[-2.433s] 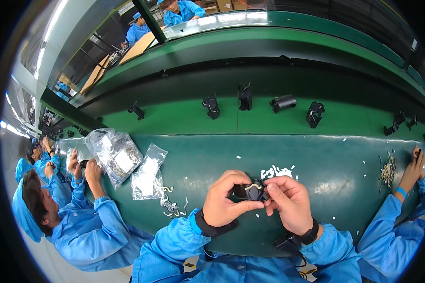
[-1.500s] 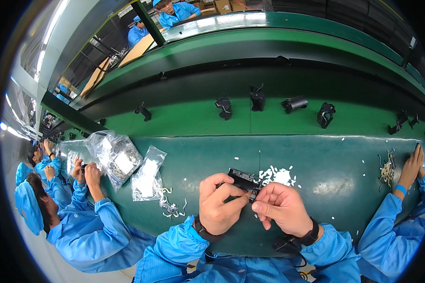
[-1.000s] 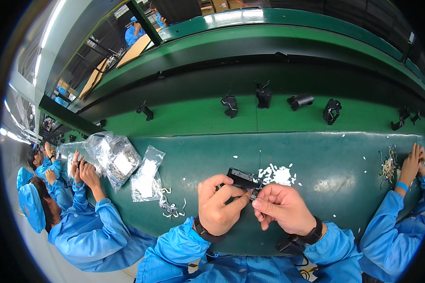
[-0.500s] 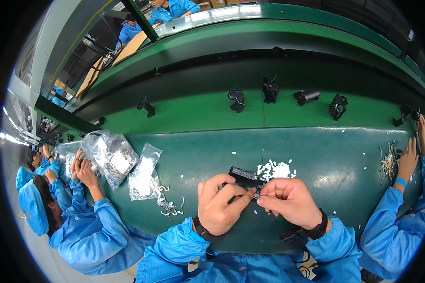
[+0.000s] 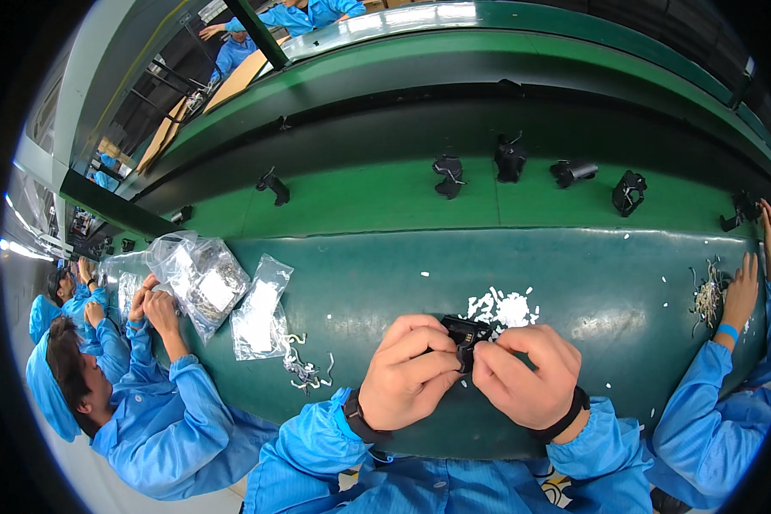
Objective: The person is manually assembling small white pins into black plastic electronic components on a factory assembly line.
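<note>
My left hand (image 5: 407, 373) and my right hand (image 5: 527, 377) are closed together around a small black plastic part (image 5: 464, 332) just above the green worktable (image 5: 377, 283). Only the part's top edge shows between my fingers. A small heap of white bits (image 5: 501, 307) lies on the table right behind it. Blue sleeves and dark wristbands cover both my forearms.
Several black parts (image 5: 510, 158) ride on the green conveyor belt (image 5: 377, 193) beyond the table. Clear plastic bags (image 5: 261, 304) and loose metal clips (image 5: 304, 368) lie to my left. One person sits at my left, handling a bag (image 5: 201, 278); another's hands (image 5: 741, 291) reach for clips (image 5: 708, 295) at the right.
My hands lowered the black part toward the table and closed more tightly around it. The black parts on the conveyor have drifted to the right.
</note>
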A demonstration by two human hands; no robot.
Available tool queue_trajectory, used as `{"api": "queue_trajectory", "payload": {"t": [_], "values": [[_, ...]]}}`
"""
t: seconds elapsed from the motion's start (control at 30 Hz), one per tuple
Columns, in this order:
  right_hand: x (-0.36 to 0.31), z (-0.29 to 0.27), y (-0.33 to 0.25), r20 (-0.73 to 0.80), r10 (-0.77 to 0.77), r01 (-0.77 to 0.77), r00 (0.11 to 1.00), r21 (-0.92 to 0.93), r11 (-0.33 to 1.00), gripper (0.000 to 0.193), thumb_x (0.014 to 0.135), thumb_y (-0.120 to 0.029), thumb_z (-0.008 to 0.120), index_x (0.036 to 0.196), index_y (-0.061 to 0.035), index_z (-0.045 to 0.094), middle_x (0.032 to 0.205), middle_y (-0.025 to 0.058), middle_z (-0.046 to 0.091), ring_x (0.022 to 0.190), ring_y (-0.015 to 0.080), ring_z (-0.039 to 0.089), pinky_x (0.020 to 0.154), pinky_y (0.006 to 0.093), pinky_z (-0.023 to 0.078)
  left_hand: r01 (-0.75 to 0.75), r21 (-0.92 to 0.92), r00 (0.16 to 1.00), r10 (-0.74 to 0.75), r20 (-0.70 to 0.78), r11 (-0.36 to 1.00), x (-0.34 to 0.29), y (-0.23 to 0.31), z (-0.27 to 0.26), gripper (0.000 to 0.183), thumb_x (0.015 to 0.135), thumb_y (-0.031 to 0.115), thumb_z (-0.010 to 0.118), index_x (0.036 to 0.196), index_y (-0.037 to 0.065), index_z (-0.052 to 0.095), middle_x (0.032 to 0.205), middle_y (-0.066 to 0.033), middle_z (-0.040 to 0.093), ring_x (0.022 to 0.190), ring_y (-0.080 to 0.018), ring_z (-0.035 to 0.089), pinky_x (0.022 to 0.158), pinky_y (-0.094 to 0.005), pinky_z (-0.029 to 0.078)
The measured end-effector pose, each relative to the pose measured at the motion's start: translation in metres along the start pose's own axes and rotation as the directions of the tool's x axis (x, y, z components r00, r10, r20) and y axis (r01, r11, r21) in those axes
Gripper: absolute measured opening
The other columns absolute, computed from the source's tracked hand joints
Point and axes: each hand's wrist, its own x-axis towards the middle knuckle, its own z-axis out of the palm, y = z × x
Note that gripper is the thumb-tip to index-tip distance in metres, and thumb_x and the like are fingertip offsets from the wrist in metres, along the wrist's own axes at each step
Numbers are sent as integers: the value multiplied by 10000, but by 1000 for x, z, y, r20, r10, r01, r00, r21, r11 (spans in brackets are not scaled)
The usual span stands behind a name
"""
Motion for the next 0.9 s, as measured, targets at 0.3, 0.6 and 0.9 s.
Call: {"api": "queue_trajectory", "payload": {"t": [0.3,0.6,0.9], "values": [[16,-5,1,138,5,-9,990,31,999,382,695,-41,777,1075,-80,748,1178,136,638,979,295,637,834,393,534,207,-433,977,-209,44,877,-3,-14,-5,171,833,7,772,953,-17,652,1006,-115,639,1035,-306,597,911,-407,471],[14,-10,4,186,60,-136,981,429,893,279,783,-91,794,1059,-67,766,1210,191,663,992,334,673,906,401,525,155,-549,987,-158,42,821,-9,-16,-3,186,919,35,689,1066,-9,584,1098,-137,607,1165,-322,513,1036,-461,376],[3,-12,0,239,400,-461,885,574,677,231,883,-49,719,1096,36,697,1043,170,712,958,237,688,877,366,537,187,-681,981,-94,171,708,-10,-12,-2,155,965,50,611,1101,-6,563,1135,-155,584,1158,-315,513,1037,-464,372]]}}
